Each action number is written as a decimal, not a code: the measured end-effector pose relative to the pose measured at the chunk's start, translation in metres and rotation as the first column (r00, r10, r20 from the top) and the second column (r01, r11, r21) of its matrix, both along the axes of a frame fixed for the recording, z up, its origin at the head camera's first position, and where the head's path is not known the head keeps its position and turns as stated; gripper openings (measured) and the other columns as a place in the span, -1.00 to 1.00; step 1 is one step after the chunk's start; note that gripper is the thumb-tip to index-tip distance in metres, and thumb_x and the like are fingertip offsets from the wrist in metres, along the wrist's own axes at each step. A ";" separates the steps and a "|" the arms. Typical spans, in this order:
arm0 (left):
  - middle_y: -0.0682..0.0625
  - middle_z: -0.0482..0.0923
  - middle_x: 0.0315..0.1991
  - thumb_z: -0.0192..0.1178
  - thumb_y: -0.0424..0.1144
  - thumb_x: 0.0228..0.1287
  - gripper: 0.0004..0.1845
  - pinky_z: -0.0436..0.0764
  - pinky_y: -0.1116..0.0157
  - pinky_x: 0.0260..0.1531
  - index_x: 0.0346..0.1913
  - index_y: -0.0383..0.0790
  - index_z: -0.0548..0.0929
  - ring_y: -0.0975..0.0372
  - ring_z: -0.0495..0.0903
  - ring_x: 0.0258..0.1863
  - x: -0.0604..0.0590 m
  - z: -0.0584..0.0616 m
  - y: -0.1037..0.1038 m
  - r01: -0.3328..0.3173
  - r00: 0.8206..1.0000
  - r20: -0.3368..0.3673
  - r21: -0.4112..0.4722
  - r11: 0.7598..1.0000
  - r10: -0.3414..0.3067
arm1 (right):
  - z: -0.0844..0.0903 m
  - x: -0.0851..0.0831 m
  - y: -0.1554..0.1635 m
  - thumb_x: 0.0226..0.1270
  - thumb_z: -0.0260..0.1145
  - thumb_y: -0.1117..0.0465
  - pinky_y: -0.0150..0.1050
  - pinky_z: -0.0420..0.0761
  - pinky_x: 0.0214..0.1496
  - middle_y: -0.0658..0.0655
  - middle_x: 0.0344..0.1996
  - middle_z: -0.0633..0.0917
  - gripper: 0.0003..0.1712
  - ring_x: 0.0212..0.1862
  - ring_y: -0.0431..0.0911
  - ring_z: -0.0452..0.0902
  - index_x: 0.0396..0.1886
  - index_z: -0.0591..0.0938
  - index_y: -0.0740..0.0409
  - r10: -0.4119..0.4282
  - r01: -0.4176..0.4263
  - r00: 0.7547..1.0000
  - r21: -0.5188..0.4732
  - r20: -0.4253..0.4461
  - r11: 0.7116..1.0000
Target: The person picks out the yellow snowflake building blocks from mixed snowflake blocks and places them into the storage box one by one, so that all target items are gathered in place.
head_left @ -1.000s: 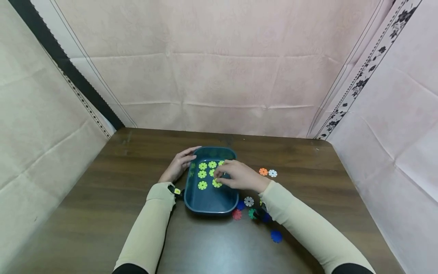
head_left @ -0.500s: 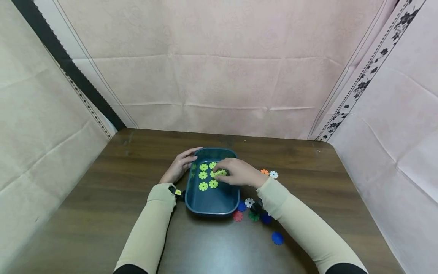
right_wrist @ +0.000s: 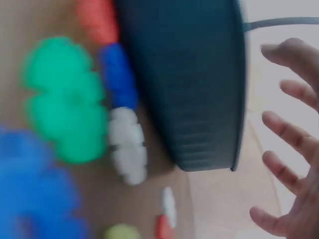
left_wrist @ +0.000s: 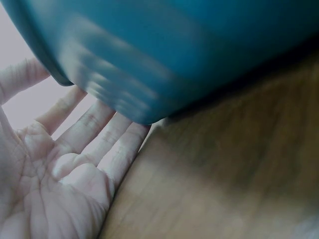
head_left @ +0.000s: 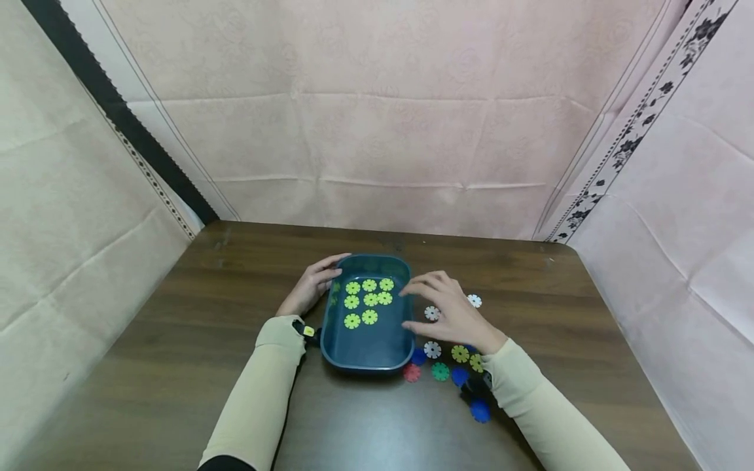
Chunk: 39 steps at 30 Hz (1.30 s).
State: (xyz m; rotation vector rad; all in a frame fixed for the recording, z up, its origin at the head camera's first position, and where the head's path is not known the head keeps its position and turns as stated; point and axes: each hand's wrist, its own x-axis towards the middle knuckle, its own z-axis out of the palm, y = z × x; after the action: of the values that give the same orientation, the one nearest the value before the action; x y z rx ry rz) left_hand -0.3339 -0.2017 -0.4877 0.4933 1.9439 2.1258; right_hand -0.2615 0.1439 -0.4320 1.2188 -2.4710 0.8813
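A dark teal tray [head_left: 366,367] sits mid-table with several yellow-green toothed discs [head_left: 369,300] laid in rows in its far half. My left hand [head_left: 312,285] rests with straight fingers against the tray's far left corner. The left wrist view shows its open palm [left_wrist: 60,169] beside the tray's outer wall [left_wrist: 174,50]. My right hand [head_left: 442,305] hovers just right of the tray, fingers spread and holding nothing. In the right wrist view those spread fingers [right_wrist: 291,129] are beside the tray wall [right_wrist: 194,84].
Loose discs lie on the wood table [head_left: 177,340] right of the tray: white [head_left: 432,349], yellow [head_left: 460,354], red [head_left: 411,373], green [head_left: 440,371], blue [head_left: 480,411], another white [head_left: 474,301]. Cloth walls enclose three sides.
My right hand has left the tray and moved right, its fingers now spread and bare; one more yellow-green disc lies in the rows. The left hand has stayed put.
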 end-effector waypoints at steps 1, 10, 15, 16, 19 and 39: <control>-0.18 0.48 0.30 0.12 -0.17 0.52 -0.51 0.63 0.18 0.04 0.45 -0.09 0.45 -0.13 0.53 0.19 0.000 0.000 0.000 -0.001 1.000 0.001 -0.003 1.000 0.001 | -0.004 0.003 0.002 0.19 0.45 -0.27 0.15 0.29 0.21 -0.12 0.19 0.55 -0.43 0.28 -0.10 0.28 0.19 0.58 -0.33 0.002 -0.002 1.000 0.003 -0.007 1.000; -0.20 0.45 0.33 0.10 -0.18 0.54 -0.51 0.62 0.16 0.06 0.46 -0.11 0.43 -0.18 0.49 0.22 0.002 -0.001 0.002 0.002 1.000 -0.006 -0.011 1.000 -0.002 | -0.019 0.008 0.013 0.07 0.56 -0.18 0.27 0.18 0.31 -0.01 0.21 0.56 -0.35 0.35 0.08 0.23 0.13 0.66 -0.04 0.024 -0.029 0.996 -0.068 -0.084 0.997; -0.20 0.46 0.32 0.09 -0.20 0.54 -0.52 0.63 0.18 0.05 0.45 -0.11 0.44 -0.18 0.49 0.21 0.002 -0.003 0.002 0.001 1.000 -0.007 -0.011 1.000 -0.001 | -0.025 0.007 0.016 0.12 0.56 -0.12 0.21 0.29 0.27 0.02 0.24 0.54 -0.40 0.35 0.02 0.23 0.12 0.66 0.01 0.049 -0.053 0.998 -0.087 -0.044 0.995; -0.20 0.46 0.32 0.09 -0.19 0.54 -0.52 0.63 0.18 0.05 0.45 -0.10 0.44 -0.18 0.50 0.21 0.002 -0.003 0.002 0.001 1.000 -0.008 -0.013 1.000 -0.001 | -0.026 0.007 0.018 0.13 0.56 -0.09 0.19 0.32 0.25 0.04 0.24 0.54 -0.41 0.34 0.00 0.24 0.12 0.65 0.01 0.059 -0.061 0.998 -0.100 -0.024 0.993; -0.18 0.47 0.32 0.10 -0.19 0.53 -0.52 0.63 0.19 0.05 0.44 -0.08 0.45 -0.16 0.51 0.21 0.001 -0.004 0.003 0.002 1.000 -0.005 -0.013 1.000 -0.002 | -0.029 0.008 0.024 0.14 0.57 0.03 0.09 0.40 0.23 0.08 0.22 0.55 -0.44 0.30 -0.03 0.28 0.14 0.63 -0.02 0.089 -0.084 0.996 -0.159 0.018 0.984; -0.24 0.44 0.33 0.10 -0.19 0.54 -0.50 0.65 0.15 0.01 0.47 -0.15 0.41 -0.21 0.51 0.19 -0.001 0.000 0.002 0.002 1.000 -0.008 -0.007 1.000 -0.002 | -0.019 0.038 0.121 0.28 0.35 0.54 -0.42 0.62 -0.22 0.28 -0.36 0.74 -0.88 -0.32 0.06 0.63 -0.26 0.71 0.31 -0.116 0.210 0.959 -0.377 0.258 0.902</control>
State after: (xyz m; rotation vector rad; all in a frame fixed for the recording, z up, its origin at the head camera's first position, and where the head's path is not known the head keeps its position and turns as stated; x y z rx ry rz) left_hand -0.3350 -0.2002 -0.4878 0.5034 1.9538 2.1184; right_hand -0.2240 0.2652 -0.4508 0.7919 -2.3440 1.4622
